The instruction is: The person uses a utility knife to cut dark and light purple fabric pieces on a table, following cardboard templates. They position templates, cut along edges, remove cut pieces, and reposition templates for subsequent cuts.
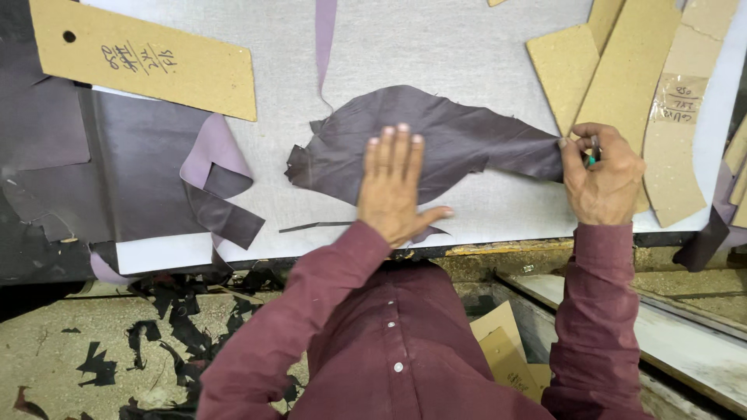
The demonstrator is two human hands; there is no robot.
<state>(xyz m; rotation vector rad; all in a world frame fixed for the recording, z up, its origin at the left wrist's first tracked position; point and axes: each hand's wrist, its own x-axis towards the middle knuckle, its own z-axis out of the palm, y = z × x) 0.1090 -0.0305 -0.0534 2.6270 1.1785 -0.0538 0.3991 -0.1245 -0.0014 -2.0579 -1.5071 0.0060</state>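
A person in a maroon shirt (pixel 389 350) leans over a grey tabletop (pixel 467 47), the floor (pixel 85 342) below littered with dark offcuts (pixel 97 365). The left hand (pixel 393 187) lies flat, fingers spread, pressing down on a ragged piece of dark purple leather (pixel 451 136) near the front edge of the tabletop. The right hand (pixel 603 175) is at the leather's right tip, its grip pinching that edge between thumb and forefinger while also closed around a small tool with a green part (pixel 591 159); what kind of tool it is cannot be told. A thin dark sliver (pixel 315 226) lies just left of the left wrist. Further left, a curled strip of leather, lilac on its underside (pixel 218 179), rests beside a larger dark sheet (pixel 132 179). Beyond the right hand, several tan cardboard patterns (pixel 622 70) overlap one another, one passing under the hand. At the far left another cardboard pattern with a punched hole (pixel 156 62) lies across the sheet, and a narrow lilac strip (pixel 324 39) runs down from the far edge.
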